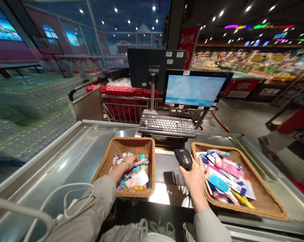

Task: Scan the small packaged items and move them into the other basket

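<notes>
My right hand is wrapped round a black handheld barcode scanner, whose head is raised above the counter between two wicker baskets. Inside the left basket is my left hand, a bracelet on its wrist. Its fingers are closed on the end of a slim white package. Small colourful packets lie around it, with a white card just below. The right basket, beside the scanner, holds several packaged items, among them a pink pack and a blue pack.
A black keyboard stands behind the baskets, with a lit monitor and a second dark screen beyond. The metal counter has raised edges. A white cable loops by my left sleeve. A shopping cart is farther back.
</notes>
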The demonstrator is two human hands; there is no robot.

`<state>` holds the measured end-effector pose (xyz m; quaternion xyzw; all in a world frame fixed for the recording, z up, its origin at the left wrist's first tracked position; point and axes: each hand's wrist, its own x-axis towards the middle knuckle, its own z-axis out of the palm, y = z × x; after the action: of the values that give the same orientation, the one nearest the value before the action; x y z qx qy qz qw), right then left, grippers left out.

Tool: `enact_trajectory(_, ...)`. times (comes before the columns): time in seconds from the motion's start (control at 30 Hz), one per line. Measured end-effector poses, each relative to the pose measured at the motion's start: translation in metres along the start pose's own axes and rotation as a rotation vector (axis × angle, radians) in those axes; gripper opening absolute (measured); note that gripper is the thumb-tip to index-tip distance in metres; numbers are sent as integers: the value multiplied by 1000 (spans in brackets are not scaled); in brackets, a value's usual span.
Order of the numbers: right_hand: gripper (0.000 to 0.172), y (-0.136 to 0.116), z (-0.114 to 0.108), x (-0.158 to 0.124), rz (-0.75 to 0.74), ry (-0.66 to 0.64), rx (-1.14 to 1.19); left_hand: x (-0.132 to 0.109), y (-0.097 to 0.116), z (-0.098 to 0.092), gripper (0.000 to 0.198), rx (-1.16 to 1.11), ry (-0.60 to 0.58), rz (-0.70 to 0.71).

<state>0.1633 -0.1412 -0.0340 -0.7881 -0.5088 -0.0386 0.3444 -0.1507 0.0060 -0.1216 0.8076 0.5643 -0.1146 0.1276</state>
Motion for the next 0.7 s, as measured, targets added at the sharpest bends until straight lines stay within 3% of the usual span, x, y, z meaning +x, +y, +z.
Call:
enact_trajectory(0.2,32,4,1,-3,5,4,12,-11,9,4,29,23,92,-116)
enact_trajectory(0.7,36,4,1,-5,26,-7,-24,-5,20,16,27,-82,157,-121)
